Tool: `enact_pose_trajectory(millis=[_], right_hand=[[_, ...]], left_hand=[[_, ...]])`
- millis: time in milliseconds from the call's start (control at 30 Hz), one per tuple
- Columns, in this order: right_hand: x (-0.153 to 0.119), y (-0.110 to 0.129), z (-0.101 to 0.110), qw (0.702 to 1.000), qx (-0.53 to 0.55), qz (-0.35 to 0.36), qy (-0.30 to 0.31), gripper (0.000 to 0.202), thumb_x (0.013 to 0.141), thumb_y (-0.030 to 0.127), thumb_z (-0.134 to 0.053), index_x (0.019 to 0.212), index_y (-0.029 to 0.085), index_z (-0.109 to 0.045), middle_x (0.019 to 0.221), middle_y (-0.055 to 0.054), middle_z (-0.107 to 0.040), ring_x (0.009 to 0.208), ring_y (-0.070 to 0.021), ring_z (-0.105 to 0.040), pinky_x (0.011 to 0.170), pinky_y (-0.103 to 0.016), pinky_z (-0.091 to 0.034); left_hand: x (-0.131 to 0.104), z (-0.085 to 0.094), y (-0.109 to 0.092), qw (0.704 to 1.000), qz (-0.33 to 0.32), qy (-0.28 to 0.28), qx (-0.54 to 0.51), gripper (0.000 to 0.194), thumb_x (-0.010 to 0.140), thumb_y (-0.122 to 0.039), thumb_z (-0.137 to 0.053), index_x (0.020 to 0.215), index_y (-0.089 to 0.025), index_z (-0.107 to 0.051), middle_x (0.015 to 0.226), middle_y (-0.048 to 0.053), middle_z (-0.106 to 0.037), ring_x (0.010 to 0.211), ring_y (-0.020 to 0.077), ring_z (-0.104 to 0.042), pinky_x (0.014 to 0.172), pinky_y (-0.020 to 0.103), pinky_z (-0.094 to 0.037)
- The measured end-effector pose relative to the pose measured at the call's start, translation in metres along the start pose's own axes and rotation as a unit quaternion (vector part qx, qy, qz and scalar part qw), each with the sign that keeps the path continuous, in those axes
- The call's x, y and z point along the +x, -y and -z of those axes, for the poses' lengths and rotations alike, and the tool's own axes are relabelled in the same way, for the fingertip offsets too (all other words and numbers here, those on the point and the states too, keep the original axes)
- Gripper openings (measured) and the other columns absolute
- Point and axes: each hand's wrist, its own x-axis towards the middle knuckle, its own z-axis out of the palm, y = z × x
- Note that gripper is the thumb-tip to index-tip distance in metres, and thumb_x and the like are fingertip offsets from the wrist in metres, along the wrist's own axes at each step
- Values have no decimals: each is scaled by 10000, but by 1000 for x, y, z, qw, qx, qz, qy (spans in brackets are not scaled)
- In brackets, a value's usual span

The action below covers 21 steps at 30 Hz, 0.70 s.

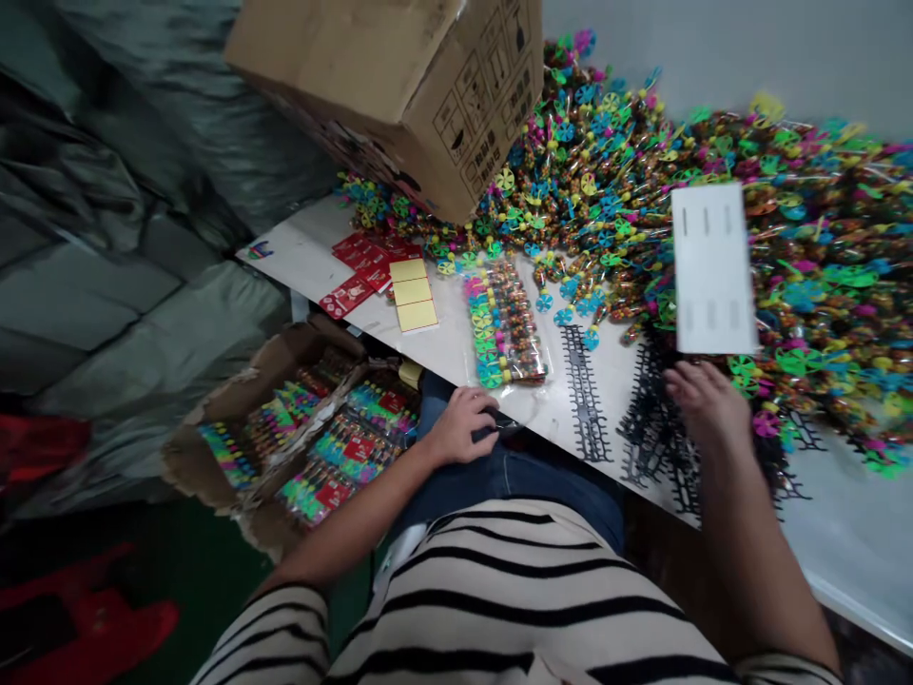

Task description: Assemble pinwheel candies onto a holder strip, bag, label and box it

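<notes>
Head view: forward, steeply down, near above table [856, 533].

From here I see the bare left hand [465, 425] loosely curled at the edge of the white tabletop [860, 533], near a clear plastic packet of colourful pinwheel-topped tubes [508, 323]. The bare right hand [713, 404] is over black, spiky plastic strips [660, 428], fingertips just below a white rectangular card [715, 268]; I can't tell whether they touch. A brown cardboard box [471, 114] adjoins a multicoloured pinwheel heap [613, 190].
</notes>
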Motion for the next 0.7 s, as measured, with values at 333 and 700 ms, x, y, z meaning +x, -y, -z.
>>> enact_pose_trajectory(millis=[333, 700], right_hand=[[-41, -37, -140, 934, -284, 69, 204, 692, 780, 329, -571, 1410, 139, -360, 776, -36, -632, 726, -204, -572, 776, -400, -489], [-72, -30, -104, 960, -171, -42, 219, 816, 732, 381, -658, 1445, 259, -281, 876, 18, -544, 544, -89, -457, 515, -245, -439]], left_hand=[[92, -39, 4, 979, 91, 21, 181, 516, 855, -337, -607, 1357, -283, -499, 1459, 78, -457, 1322, 317, -392, 1043, 498, -340], [67, -35, 22, 984, 127, -36, 122, 522, 862, -363, -591, 1355, -216, -507, 1437, 127, -461, 1298, 313, -390, 1058, 471, -336]])
